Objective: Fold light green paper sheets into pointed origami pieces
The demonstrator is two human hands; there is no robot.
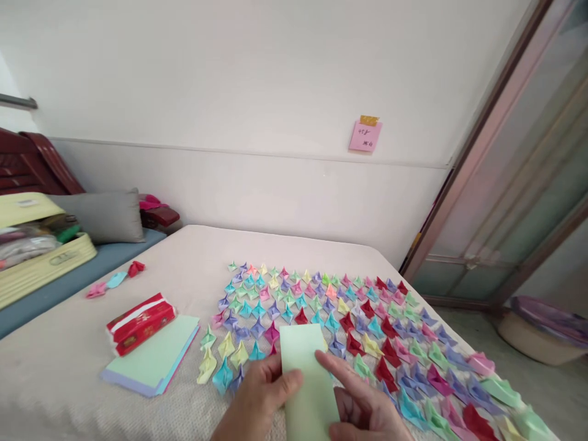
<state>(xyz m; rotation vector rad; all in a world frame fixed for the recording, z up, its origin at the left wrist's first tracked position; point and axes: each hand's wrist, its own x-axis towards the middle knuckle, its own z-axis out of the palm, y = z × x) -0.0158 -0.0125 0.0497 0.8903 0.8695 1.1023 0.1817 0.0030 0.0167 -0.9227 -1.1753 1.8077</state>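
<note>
— So where is the green paper (307,383) right now?

— Low in the middle of the view, held up over the near edge of the bed (68,367), folded into a long strip. The left hand (260,401) has its thumb pressed on the strip's left edge, fingers behind it, so that grip is pinching the paper.

— And the other hand?

— The right hand (367,410) sits at the strip's lower right. Its forefinger lies across the front of the paper; the remaining fingers are curled, touching the right edge.

— What's around it?

— Just behind the strip, rows of small folded paper shapes (331,312) in many colours cover the bed. To the left lies a stack of paper sheets (154,361) with a red packet (140,321) on its corner. A pink note (365,136) sticks to the wall.
</note>
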